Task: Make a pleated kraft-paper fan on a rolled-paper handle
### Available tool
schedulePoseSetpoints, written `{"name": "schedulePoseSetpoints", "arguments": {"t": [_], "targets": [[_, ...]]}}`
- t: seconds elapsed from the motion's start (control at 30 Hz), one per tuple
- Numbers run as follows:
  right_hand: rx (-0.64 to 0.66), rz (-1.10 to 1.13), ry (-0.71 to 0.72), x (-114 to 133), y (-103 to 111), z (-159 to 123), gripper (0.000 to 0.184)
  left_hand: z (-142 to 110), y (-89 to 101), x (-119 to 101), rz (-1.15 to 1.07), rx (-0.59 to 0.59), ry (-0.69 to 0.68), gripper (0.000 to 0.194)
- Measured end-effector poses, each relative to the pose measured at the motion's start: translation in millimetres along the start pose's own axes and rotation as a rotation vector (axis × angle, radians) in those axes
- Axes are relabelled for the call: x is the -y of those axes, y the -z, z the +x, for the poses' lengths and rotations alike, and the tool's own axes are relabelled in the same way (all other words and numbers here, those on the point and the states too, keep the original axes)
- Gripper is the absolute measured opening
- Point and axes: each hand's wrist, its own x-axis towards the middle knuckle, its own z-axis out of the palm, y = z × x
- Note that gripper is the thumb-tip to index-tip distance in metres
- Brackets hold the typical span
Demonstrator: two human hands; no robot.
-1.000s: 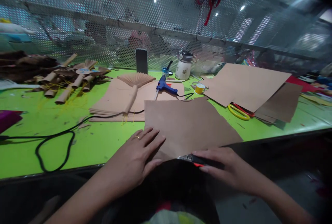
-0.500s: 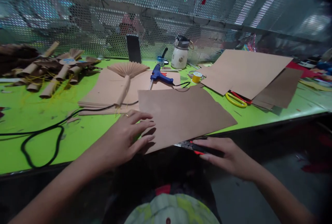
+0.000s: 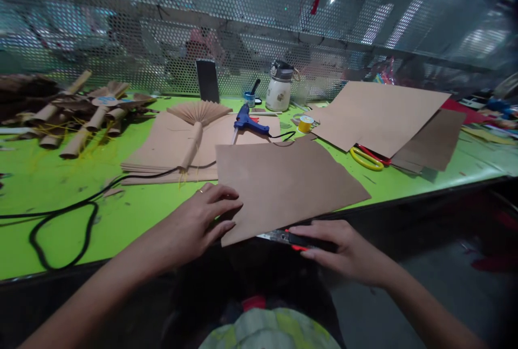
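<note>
A sheet of brown kraft paper (image 3: 291, 176) lies at the front of the green table, its near edge reaching past the table's edge. My left hand (image 3: 204, 214) rests on the paper's lower left side, fingers spread and slightly bent. In my right hand (image 3: 342, 246) is a black and red utility knife (image 3: 295, 238). Its metal blade points left, close under the sheet's near edge; whether it touches the paper I cannot tell. Just behind the sheet, a blue glue gun (image 3: 250, 121) and a pleated paper fan (image 3: 198, 120) with a rolled handle lie on stacked kraft paper (image 3: 149, 149).
Several paper fans (image 3: 97, 117) are heaped at the left, near a looped black cable (image 3: 95, 225). A white bottle (image 3: 278, 93), a phone-like dark slab (image 3: 208, 80) and a yellow spool (image 3: 305, 124) stand behind. Yellow-handled scissors (image 3: 366, 160) lie partly under larger sheets (image 3: 384, 117).
My right hand has slid the knife leftward along the near edge of the sheet. My left hand stays on the paper, with little movement.
</note>
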Motion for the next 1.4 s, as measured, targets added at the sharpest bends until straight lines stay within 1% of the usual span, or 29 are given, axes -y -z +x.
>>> {"name": "schedulePoseSetpoints", "arguments": {"t": [0.13,0.23,0.4,0.53,0.73,1.0,1.2,1.4], "targets": [[0.001,0.014,-0.005,3,-1,2,0.038,-2,-2.4,-2,0.037,-0.027,-0.030,0.031],[-0.003,0.026,0.011,6,-1,4,0.038,-2,-3.8,-3,0.039,-0.041,-0.022,0.031],[0.003,0.069,-0.014,7,-2,3,0.038,-2,-4.1,-2,0.003,-0.069,-0.011,0.031],[0.003,0.089,-0.018,6,-2,1,0.039,-3,-4.5,-1,-0.004,-0.065,0.001,0.031],[0.013,0.091,-0.024,10,-2,7,0.039,-1,-5.7,3,-0.020,-0.056,-0.010,0.031],[0.005,0.107,-0.034,8,-6,3,0.038,-1,-0.3,-3,-0.065,-0.074,-0.003,0.035],[-0.003,0.104,-0.045,12,-5,2,0.037,0,-8.1,4,-0.033,-0.097,-0.033,0.032],[-0.011,0.124,-0.053,16,-11,9,0.037,0,-10.8,7,-0.028,-0.101,-0.012,0.032]]}}
